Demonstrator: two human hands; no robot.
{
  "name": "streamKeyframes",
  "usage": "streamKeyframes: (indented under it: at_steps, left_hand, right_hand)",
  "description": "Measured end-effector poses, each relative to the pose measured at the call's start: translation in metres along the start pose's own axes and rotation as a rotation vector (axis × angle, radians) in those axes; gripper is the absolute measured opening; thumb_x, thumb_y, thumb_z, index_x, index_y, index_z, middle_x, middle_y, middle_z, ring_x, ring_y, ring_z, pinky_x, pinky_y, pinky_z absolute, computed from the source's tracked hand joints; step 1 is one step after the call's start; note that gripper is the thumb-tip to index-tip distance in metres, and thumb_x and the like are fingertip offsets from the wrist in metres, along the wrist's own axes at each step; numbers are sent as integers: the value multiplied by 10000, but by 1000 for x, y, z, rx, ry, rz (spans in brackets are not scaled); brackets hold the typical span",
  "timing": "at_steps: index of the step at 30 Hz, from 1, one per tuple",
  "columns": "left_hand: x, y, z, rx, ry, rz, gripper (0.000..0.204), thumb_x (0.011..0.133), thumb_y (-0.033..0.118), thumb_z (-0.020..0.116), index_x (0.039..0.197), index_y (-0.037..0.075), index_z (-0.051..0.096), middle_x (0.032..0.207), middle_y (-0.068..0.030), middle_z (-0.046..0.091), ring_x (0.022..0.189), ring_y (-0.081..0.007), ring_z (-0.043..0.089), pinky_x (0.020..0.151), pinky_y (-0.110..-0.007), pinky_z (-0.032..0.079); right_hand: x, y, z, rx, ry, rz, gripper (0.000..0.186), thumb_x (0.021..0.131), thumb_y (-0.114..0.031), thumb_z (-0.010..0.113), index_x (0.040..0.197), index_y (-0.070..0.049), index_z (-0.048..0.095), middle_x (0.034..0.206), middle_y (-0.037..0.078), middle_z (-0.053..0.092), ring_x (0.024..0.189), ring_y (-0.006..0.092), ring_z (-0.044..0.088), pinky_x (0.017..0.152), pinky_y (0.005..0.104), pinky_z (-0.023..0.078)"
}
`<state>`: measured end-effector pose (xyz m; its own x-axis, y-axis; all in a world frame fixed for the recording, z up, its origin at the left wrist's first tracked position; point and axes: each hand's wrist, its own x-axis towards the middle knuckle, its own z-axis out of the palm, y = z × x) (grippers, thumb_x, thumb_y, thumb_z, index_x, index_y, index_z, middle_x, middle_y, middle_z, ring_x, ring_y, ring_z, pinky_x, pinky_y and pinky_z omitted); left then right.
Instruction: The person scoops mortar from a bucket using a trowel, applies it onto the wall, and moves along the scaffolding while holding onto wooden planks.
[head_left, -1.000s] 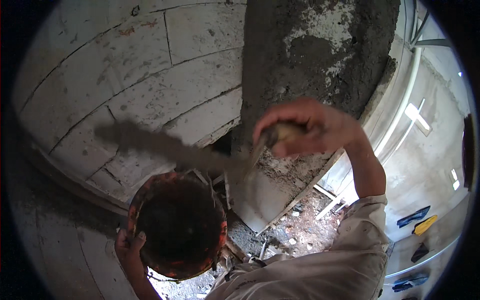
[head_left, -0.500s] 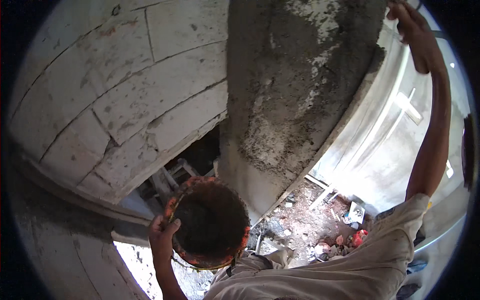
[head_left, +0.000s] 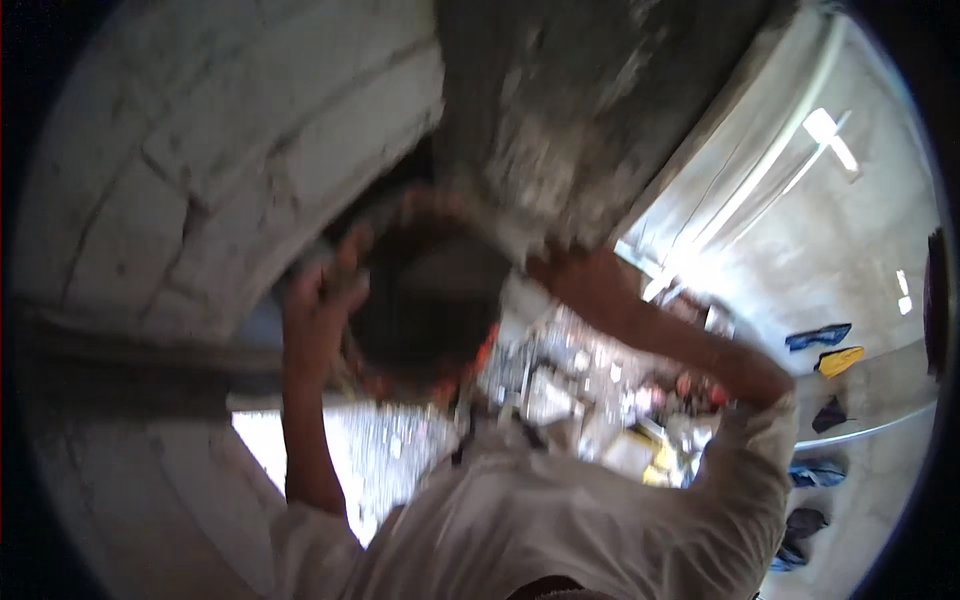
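My left hand (head_left: 323,298) grips the left rim of a dark round bucket (head_left: 425,305) with orange patches. My right hand (head_left: 580,275) is closed beside the bucket's upper right rim; motion blur hides what it holds, though a faint streak runs from it over the bucket. Behind the bucket rises a column of rough grey wet mortar (head_left: 585,95), beside a wall of pale blocks (head_left: 240,130) with dark joints.
A narrow dark opening lies behind the bucket. Rubble and scraps (head_left: 545,395) cover the ground below. On the right are a grey wall (head_left: 870,250), white pipes (head_left: 755,180) and hanging cloths (head_left: 840,362). Bright light comes through a gap at lower left.
My right hand has dropped from high at the upper right to beside the bucket. My left hand and the bucket are higher in view, and everything is blurred.
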<state>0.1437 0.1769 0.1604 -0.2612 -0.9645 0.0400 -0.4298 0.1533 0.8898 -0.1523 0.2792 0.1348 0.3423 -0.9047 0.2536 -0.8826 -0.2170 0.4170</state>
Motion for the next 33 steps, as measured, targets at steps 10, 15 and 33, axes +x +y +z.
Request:
streamKeyframes:
  at_steps: [10,15,33]
  left_hand:
    - [5,3,-13,-96,-68,140,227,801,152,655,707,22,495,536,9,413,404,-77,406,371,-262,334]
    - [-11,13,-20,58,-160,214,244,776,166,669,713,6,495,588,8,404,573,-85,371,528,-285,325]
    - [-69,-17,-68,-527,166,-116,316,762,99,672,1041,-28,595,981,-61,607,880,-120,563,802,-260,437]
  right_hand:
    - [81,-50,41,5,-174,-185,353,762,-114,603,1093,-13,538,824,119,629,724,274,667,580,389,543]
    - [53,-89,45,443,-604,-17,195,817,-226,574,853,-74,690,795,128,672,806,296,681,706,442,553]
    - [51,-46,-12,788,-382,-153,380,827,-294,597,1168,-163,492,764,166,632,710,381,633,657,484,516]
